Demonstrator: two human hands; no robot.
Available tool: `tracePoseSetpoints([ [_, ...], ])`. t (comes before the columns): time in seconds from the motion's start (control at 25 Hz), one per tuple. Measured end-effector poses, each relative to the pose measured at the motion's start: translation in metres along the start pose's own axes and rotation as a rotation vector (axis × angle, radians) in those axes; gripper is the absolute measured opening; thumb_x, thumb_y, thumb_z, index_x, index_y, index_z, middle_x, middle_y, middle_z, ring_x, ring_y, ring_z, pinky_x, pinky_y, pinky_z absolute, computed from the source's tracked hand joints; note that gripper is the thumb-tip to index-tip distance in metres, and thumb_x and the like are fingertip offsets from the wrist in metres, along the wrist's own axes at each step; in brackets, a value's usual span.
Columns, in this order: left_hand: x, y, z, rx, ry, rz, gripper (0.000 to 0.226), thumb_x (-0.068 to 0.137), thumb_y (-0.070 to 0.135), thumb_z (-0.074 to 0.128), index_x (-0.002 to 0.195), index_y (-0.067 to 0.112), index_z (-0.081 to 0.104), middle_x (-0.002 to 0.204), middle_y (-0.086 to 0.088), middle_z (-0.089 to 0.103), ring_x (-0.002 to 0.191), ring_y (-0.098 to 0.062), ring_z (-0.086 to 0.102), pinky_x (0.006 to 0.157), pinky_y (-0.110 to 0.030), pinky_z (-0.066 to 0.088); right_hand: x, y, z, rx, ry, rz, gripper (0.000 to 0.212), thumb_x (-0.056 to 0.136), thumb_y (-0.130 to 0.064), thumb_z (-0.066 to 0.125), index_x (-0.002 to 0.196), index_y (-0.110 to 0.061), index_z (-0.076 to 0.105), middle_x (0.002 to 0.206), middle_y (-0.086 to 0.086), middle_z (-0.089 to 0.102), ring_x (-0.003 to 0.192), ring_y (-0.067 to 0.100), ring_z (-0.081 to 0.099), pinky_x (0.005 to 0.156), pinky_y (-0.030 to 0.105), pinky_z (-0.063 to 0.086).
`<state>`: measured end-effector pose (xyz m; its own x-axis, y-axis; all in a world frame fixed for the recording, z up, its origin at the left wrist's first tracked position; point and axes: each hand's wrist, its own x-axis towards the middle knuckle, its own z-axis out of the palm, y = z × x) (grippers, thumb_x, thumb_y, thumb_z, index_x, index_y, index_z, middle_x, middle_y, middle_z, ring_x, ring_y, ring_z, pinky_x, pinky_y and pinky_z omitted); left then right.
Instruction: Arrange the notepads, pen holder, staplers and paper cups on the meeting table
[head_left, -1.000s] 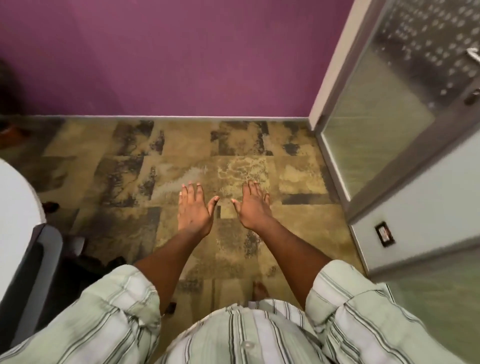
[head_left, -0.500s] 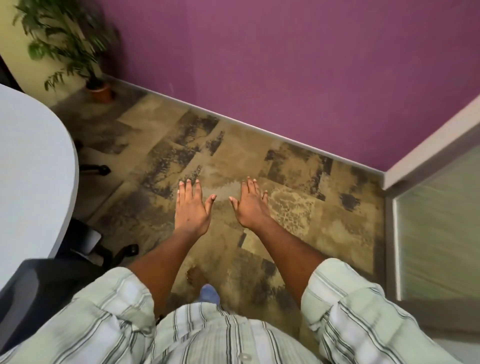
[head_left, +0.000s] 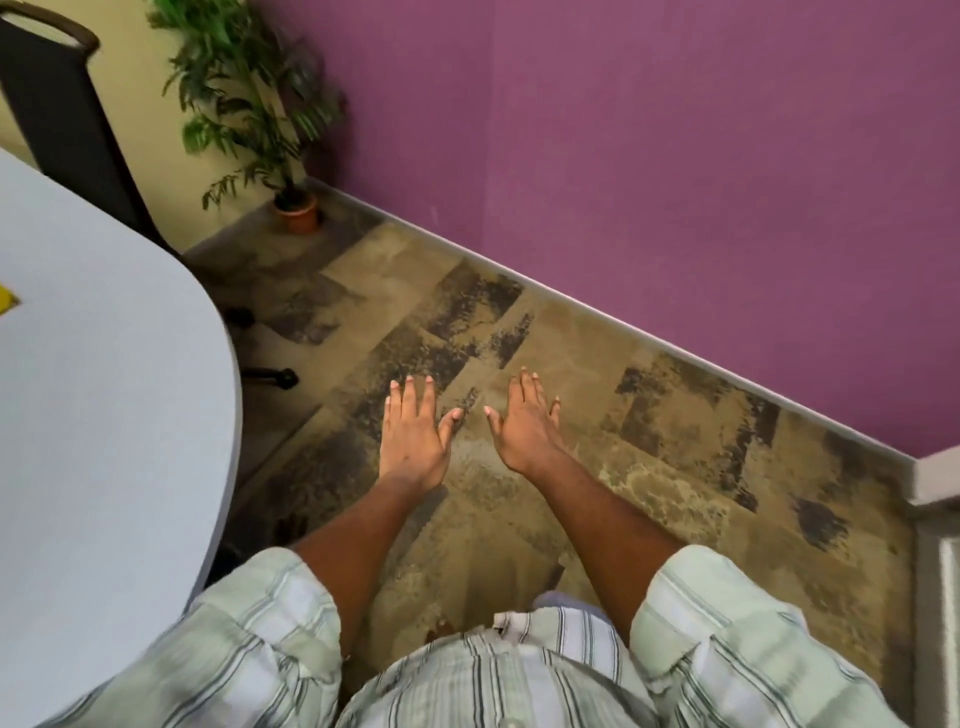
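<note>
- Two hands held out flat over the carpet (head_left: 649, 467), fingers spread, holding nothing: left hand (head_left: 413, 441), right hand (head_left: 524, 428), thumbs near each other but apart.
- Table (head_left: 104, 415) at left; its curved edge is near the left sleeve (head_left: 249, 634).
- Yellow scrap (head_left: 6, 300) at the table's far left edge; too cropped to identify.
- Plant (head_left: 249, 98) in the far corner by the purple wall (head_left: 675, 182).

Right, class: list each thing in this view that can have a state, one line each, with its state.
Left hand: open, flat, empty.
Right hand: open, flat, empty.
Pale grey rounded meeting table: mostly bare; a yellow scrap at its left edge.
Green potted plant: upright in the corner.
Black chair: behind the table.
</note>
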<state>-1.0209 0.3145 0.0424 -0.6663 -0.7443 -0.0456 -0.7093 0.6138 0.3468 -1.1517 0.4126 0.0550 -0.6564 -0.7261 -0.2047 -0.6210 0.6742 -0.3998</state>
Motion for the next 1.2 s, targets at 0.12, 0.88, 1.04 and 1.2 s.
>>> tracePoseSetpoints([
  [0.12, 0.042, -0.02, -0.002, 0.025, 0.015, -0.07, 0.069, 0.095, 0.057, 0.015, 0.151, 0.017, 0.013, 0.158, -0.014, 0.012, 0.147, -0.032, 0.001, 0.121, -0.042, 0.006, 0.055, -0.019, 0.002, -0.054, -0.014, -0.053, 0.067, 0.099, -0.047, 0.031, 0.151, -0.01, 0.011, 0.161, 0.006, 0.002, 0.149, 0.022, -0.002, 0.119, 0.053, 0.003],
  [0.88, 0.324, -0.172, -0.077, -0.053, 0.259, -0.716, 0.065, 0.099, 0.048, 0.02, 0.15, 0.007, 0.016, 0.158, -0.013, 0.017, 0.147, -0.03, 0.003, 0.121, -0.039, 0.007, 0.429, -0.261, 0.019, -0.177, -0.287, -0.694, 0.067, 0.099, -0.046, 0.033, 0.152, -0.01, 0.012, 0.161, 0.006, 0.005, 0.149, 0.022, -0.002, 0.118, 0.053, 0.002],
  [1.04, 0.373, -0.238, -0.094, -0.088, 0.29, -0.771, 0.063, 0.1, 0.047, 0.021, 0.151, 0.011, 0.014, 0.159, -0.009, 0.013, 0.148, -0.027, 0.002, 0.12, -0.038, 0.005, 0.479, -0.336, 0.046, -0.178, -0.308, -0.747, 0.068, 0.099, -0.047, 0.034, 0.152, -0.012, 0.011, 0.162, 0.004, 0.002, 0.149, 0.02, -0.003, 0.118, 0.051, 0.0],
  [1.2, 0.412, -0.301, -0.13, -0.149, 0.309, -0.823, 0.063, 0.099, 0.047, 0.022, 0.151, 0.012, 0.014, 0.16, -0.007, 0.011, 0.148, -0.026, 0.0, 0.122, -0.04, 0.008, 0.513, -0.419, 0.063, -0.221, -0.335, -0.826, 0.068, 0.099, -0.046, 0.034, 0.152, -0.011, 0.011, 0.162, 0.004, 0.003, 0.149, 0.02, -0.003, 0.119, 0.051, 0.001],
])
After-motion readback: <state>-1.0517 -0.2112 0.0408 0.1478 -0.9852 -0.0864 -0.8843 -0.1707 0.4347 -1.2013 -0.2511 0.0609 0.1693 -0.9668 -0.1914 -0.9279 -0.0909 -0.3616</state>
